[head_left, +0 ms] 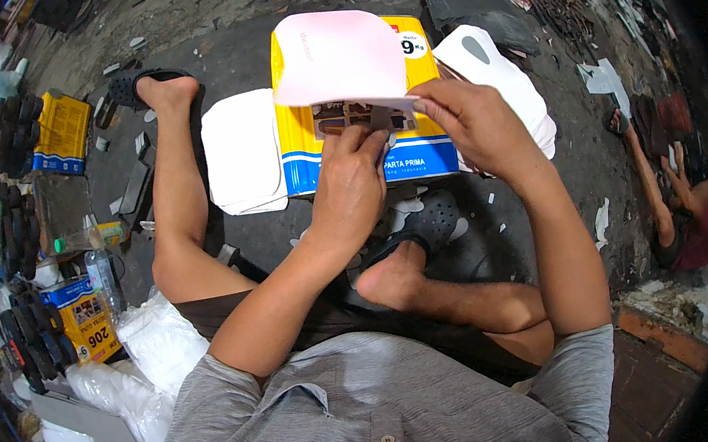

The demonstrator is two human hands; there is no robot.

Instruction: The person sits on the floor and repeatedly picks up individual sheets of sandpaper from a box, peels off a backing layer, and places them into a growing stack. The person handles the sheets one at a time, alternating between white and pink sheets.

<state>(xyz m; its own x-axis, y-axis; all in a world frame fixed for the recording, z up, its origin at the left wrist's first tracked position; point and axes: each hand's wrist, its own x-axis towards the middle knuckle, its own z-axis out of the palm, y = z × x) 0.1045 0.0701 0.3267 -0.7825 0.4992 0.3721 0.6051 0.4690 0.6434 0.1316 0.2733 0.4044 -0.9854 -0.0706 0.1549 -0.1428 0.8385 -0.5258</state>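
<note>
A pale pink rounded sheet (342, 56) lies over a yellow and blue tin (301, 162) in front of me, its near edge lifted. My right hand (475, 128) pinches the sheet's near right corner between thumb and fingers. Under the raised edge, my left hand (350, 179) is closed with its fingers curled near the tin's side. A small greyish flat piece shows by its fingertips, but I cannot make out what it grips. Left of the tin rests a stack of white rounded sheets (241, 151). A second white stack (521, 94), its top piece bearing a grey oval, lies to the right.
My dark clog (430, 218) is close before the tin. At left are yellow tins (62, 134), plastic bottles (104, 283), dark soles (28, 333) and white plastic bags (161, 338). Scraps dot the dark floor. Another person's limbs (652, 175) show at far right.
</note>
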